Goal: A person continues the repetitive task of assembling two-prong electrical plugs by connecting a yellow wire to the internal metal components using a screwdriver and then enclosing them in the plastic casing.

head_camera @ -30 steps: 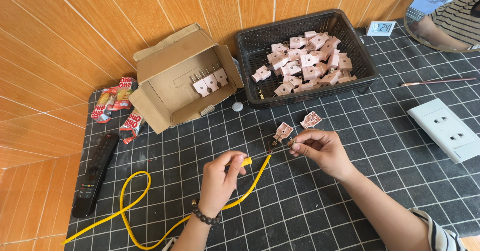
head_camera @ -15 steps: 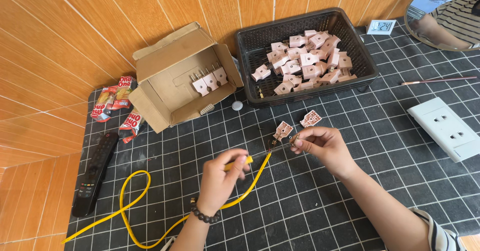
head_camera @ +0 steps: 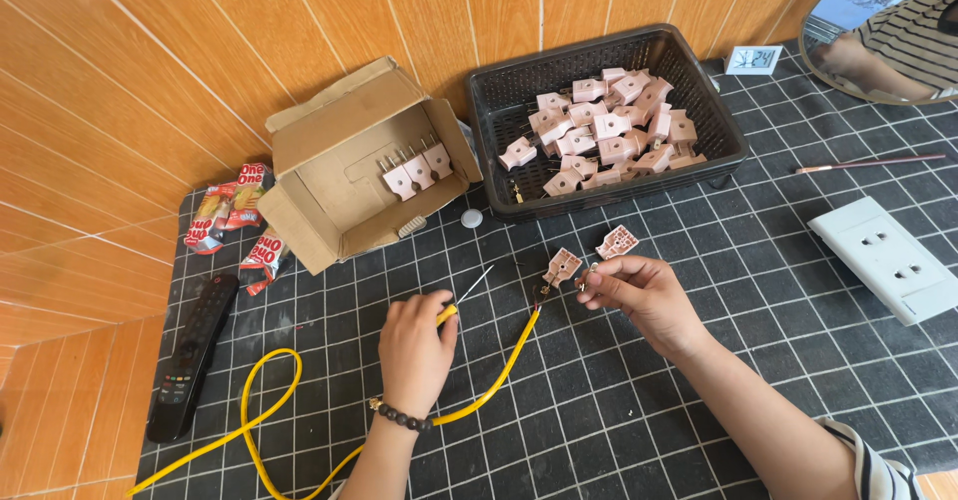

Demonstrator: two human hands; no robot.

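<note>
Black gridded cutting mat (head_camera: pixel 758 290) by orange wood-panel wall (head_camera: pixel 150 81), left hand (head_camera: pixel 414 345) closed on small screwdriver (head_camera: pixel 461 300), right hand (head_camera: pixel 644 295) pinching pink plug half (head_camera: pixel 561 266) on yellow cable (head_camera: pixel 499 375), just right of screwdriver tip.

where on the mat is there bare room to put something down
Bare mat lies between the black basket and the white socket plate, and in front of the right hand toward the near edge. Another free patch sits between the remote and the left hand, partly crossed by the yellow cable. It is crowded around the cardboard box and snack packets.
</note>
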